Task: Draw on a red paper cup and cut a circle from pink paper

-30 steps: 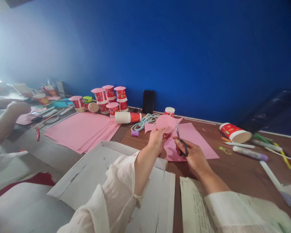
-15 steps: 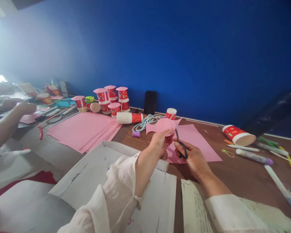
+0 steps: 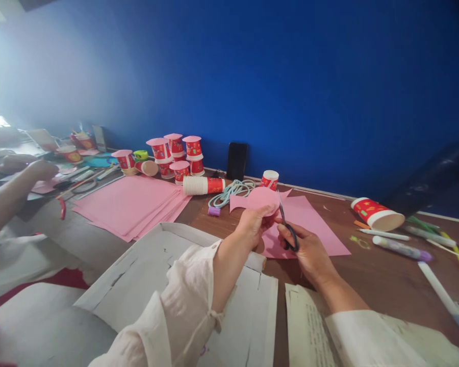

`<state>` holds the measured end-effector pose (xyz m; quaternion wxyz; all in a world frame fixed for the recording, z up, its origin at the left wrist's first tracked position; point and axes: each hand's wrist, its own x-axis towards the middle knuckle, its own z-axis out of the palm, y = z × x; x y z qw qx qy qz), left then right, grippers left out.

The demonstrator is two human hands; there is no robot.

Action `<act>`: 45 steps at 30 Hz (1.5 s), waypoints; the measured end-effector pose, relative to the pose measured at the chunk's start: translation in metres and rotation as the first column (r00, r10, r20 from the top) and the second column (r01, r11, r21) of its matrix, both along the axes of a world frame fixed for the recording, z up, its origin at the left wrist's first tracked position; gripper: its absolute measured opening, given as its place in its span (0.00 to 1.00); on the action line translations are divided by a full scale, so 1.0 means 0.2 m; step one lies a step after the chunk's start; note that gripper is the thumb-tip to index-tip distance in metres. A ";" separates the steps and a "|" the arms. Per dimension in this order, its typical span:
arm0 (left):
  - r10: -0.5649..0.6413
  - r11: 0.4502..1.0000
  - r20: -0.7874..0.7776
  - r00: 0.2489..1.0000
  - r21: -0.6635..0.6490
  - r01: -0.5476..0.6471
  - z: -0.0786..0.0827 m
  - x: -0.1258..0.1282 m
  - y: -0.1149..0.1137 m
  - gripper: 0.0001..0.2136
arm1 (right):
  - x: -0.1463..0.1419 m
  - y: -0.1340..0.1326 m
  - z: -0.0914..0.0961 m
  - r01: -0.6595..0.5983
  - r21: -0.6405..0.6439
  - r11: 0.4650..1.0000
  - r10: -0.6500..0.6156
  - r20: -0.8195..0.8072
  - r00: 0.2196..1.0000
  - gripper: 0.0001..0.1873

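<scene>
Between the thumb and fingers of my left hand (image 3: pixel 255 224) is a piece of pink paper (image 3: pixel 263 198), its near part cut to a rounded edge and an offcut strip jutting out at the left and right. My right hand (image 3: pixel 309 250) grips black-handled scissors (image 3: pixel 289 232), whose blades point away from me at the right edge of the paper. Under both hands lies a larger pink sheet (image 3: pixel 306 224). A red paper cup (image 3: pixel 270 179) stands just behind the held piece, next to a coiled pale blue cord (image 3: pixel 231 192).
Left are a stack of pink sheets (image 3: pixel 130 204) and red cups topped with pink discs (image 3: pixel 160 150). A phone (image 3: pixel 237 160) leans on the blue wall. An open white box (image 3: pixel 137 275) lies in front. Right are a tipped cup (image 3: pixel 377 213) and markers (image 3: pixel 401 248). A co-worker's hands (image 3: pixel 34 171) are far left.
The scissors and my right hand have shifted slightly to the right. The pink piece has turned a little in my left hand, which keeps hold of it.
</scene>
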<state>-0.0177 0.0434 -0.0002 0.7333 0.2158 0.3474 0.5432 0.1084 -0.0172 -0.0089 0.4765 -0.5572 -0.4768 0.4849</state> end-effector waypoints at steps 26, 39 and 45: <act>0.030 1.000 -0.016 0.999 -0.008 -0.030 0.02 0.00 -0.01 0.07 | 0.00 -0.01 0.04 0.019 0.019 1.000 -0.020 0.058 0.998 0.36; 0.030 0.999 -0.011 0.999 -0.021 -0.030 0.04 -0.01 -0.02 0.08 | -0.01 -0.03 0.04 0.044 0.048 0.998 -0.049 0.096 0.994 0.32; 0.030 0.999 -0.019 0.999 -0.014 -0.031 0.03 -0.01 -0.01 0.08 | -0.03 -0.04 0.06 0.061 0.074 0.995 -0.068 0.109 0.992 0.34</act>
